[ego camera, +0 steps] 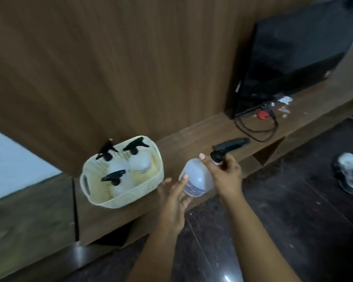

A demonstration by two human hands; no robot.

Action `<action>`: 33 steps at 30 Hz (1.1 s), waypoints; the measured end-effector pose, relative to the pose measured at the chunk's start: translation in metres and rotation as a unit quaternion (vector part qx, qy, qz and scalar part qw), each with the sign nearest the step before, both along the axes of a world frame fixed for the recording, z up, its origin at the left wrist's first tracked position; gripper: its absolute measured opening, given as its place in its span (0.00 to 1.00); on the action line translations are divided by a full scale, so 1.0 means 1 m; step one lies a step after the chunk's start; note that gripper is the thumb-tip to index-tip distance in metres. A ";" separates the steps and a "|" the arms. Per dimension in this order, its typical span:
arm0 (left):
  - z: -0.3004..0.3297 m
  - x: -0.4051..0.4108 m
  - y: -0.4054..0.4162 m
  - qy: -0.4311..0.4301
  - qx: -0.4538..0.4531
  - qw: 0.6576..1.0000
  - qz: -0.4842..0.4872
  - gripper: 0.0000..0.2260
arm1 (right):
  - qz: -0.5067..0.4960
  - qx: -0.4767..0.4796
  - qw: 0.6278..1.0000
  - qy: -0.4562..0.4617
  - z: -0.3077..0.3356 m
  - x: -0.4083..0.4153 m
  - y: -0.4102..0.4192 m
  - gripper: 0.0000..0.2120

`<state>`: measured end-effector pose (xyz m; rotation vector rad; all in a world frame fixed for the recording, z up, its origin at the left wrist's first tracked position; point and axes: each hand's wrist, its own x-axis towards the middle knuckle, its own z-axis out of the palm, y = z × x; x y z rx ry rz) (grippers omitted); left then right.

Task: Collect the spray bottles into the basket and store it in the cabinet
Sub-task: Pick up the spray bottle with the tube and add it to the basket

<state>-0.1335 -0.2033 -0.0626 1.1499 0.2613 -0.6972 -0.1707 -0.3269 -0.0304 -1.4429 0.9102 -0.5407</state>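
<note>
A cream plastic basket (151, 181) sits on the low wooden shelf (192, 139); three white spray bottles with black trigger heads (114, 177) stand inside it. My right hand (226, 176) grips the neck of another white spray bottle (196, 178), held tilted in the air just right of the basket, its black trigger pointing right. My left hand (173, 198) is under the bottle's base with fingers spread, its fingertips touching the label side.
A black TV (289, 53) stands on the shelf at the right, with a looped black cable (257, 129) and a small red object (262, 115) before it. Shoes (351, 174) lie on the dark tiled floor. An open cabinet recess (114, 239) lies below the basket.
</note>
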 end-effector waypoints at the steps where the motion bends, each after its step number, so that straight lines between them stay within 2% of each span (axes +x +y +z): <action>1: 0.000 0.005 0.012 -0.021 -0.003 1.000 0.016 0.27 | 0.019 -0.033 0.999 0.019 0.002 0.011 0.010 0.15; 5: -0.003 0.040 0.051 -0.075 0.013 0.994 0.074 0.22 | 0.155 -0.130 0.979 0.036 0.002 0.059 0.043 0.18; 8: -0.008 0.066 0.067 -0.107 0.056 0.989 0.087 0.17 | 0.241 -0.091 0.966 0.014 -0.005 0.091 0.061 0.22; 12: -0.014 0.095 0.085 -0.172 0.178 0.968 0.050 0.22 | 0.276 -0.083 0.957 0.017 -0.020 0.132 0.074 0.20; 15: -0.015 0.105 0.092 -0.172 0.216 0.961 -0.021 0.26 | 0.295 -0.092 0.950 0.049 -0.034 0.154 0.079 0.24; 17: -0.020 0.112 0.096 -0.188 0.246 0.949 -0.054 0.24 | 0.307 -0.106 0.942 0.081 -0.046 0.163 0.081 0.23; 19: -0.028 0.121 0.099 -0.216 0.285 0.933 -0.040 0.16 | 0.323 -0.138 0.930 0.111 -0.058 0.171 0.084 0.24; 21: -0.035 0.127 0.102 -0.268 0.338 0.902 0.011 0.05 | 0.348 -0.158 0.915 0.132 -0.072 0.175 0.088 0.25; 23: -0.038 0.131 0.103 -0.335 0.388 0.858 0.044 0.03 | 0.360 -0.171 0.906 0.143 -0.081 0.178 0.092 0.20; 25: -0.038 0.137 0.103 -0.425 0.436 0.792 0.043 0.01 | 0.364 -0.168 0.903 0.154 -0.093 0.181 0.092 0.13; 27: -0.041 0.142 0.101 -0.491 0.497 0.715 0.017 0.06 | 0.378 -0.189 0.891 0.168 -0.101 0.187 0.092 0.11; 29: -0.048 0.148 0.098 -0.494 0.558 0.666 -0.017 0.14 | 0.377 -0.215 0.880 0.193 -0.105 0.193 0.091 0.13; 31: -0.054 0.155 0.097 -0.482 0.597 0.641 -0.039 0.19 | 0.375 -0.222 0.876 0.208 -0.105 0.197 0.090 0.12; 33: -0.061 0.163 0.097 -0.492 0.600 0.628 -0.054 0.16 | 0.391 -0.237 0.859 0.232 -0.101 0.199 0.091 0.09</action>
